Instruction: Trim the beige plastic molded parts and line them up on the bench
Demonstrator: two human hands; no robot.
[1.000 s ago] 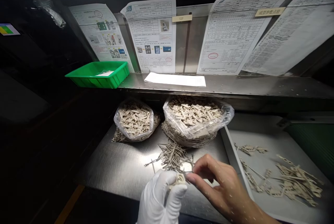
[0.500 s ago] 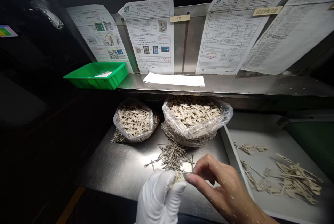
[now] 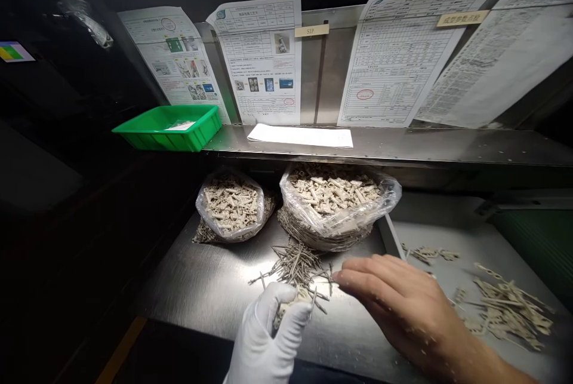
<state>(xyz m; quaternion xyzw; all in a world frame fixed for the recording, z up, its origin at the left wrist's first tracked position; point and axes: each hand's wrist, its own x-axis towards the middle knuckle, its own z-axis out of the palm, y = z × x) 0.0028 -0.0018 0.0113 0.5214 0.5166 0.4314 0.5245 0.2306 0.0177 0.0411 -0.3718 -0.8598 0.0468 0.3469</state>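
Left grip [image 3: 268,333] pinched a pale part [image 3: 301,295] above the counter [image 3: 192,282].
Gloved thumb and fingers closed on it, just nearer than the pins [image 3: 294,263]. The bare right grip [image 3: 403,303] held its fingers close together at the pins' edge; whether it pinched one could not be told. The part looked light, stiff and perhaps slick, probably best taken by its sides. Beyond sat two bags [image 3: 258,224] [image 3: 329,226]; a tray [image 3: 392,239] lay rightward.
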